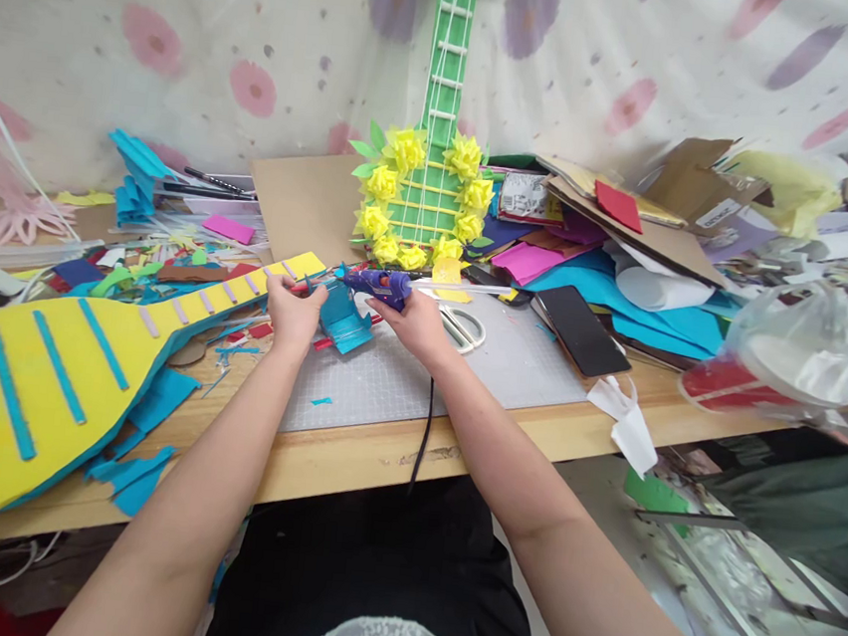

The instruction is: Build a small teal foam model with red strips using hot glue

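2 hands work close together. The right hand [417, 323] is closed around the handle of the blue glue gun [378, 282], whose nozzle points left. The left hand [291, 311], fingers curled, pinches the edge of a folded teal foam piece [343, 322]. The foam sits between the 2 hands, touching the left fingers and just below the nozzle tip. As I judge it, the gluing goes best with the left fingertips clear of the hot nozzle, a thin bead along the fold, and the cord [424, 428] slack. Beneath lies the grey cutting mat [418, 382]. Scissors [463, 328] lie just right of the right hand, and the neck of the yellow guitar cutout [52, 362] ends beside the left hand.
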Motion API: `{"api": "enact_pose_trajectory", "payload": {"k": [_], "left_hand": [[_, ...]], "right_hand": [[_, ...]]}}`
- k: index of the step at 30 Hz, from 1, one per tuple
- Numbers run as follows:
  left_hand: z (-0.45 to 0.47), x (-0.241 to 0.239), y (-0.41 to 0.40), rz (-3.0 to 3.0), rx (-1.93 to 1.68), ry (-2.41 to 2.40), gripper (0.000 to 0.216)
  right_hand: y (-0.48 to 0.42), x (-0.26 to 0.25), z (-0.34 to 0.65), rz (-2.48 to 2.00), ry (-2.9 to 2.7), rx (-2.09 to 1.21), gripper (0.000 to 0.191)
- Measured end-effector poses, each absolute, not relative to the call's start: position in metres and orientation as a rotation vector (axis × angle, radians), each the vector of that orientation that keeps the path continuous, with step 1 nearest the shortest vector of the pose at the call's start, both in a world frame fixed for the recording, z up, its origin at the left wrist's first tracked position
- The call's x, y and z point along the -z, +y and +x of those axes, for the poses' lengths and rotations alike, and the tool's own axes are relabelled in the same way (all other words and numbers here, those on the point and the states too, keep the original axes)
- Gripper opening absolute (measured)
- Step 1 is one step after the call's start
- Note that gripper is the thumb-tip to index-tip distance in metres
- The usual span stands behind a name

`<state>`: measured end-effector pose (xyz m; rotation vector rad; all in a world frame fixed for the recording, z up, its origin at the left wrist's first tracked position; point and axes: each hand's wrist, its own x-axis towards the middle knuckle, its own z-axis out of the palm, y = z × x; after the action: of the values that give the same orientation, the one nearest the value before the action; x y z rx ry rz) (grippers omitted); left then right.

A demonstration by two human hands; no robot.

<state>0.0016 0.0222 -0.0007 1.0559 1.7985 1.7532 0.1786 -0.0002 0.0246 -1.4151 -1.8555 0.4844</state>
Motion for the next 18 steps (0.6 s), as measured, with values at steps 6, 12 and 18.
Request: {"api": "enact_pose_trajectory", "payload": {"k": [6, 12, 18], "left_hand": [[0.002, 0.0013, 0.0228, 1.049, -1.754, 1.772, 0.041], [0.0002, 0.0039, 0.0238, 1.07, -1.753, 1.781, 0.042], [0.0002, 0.0031, 0.0235, 1.081, -1.758, 1.764, 0.042]], "right_hand": [[-0.0011, -0.025, 0.1766, -1.415, -1.878, -0.473, 0.037], [-0.0016, -0.0257, 0.1769, -1.408, -1.867, -0.497, 0.036], [-0.0028, -0.0277, 0.1765, -1.429, -1.884, -0.455, 0.035]]}}
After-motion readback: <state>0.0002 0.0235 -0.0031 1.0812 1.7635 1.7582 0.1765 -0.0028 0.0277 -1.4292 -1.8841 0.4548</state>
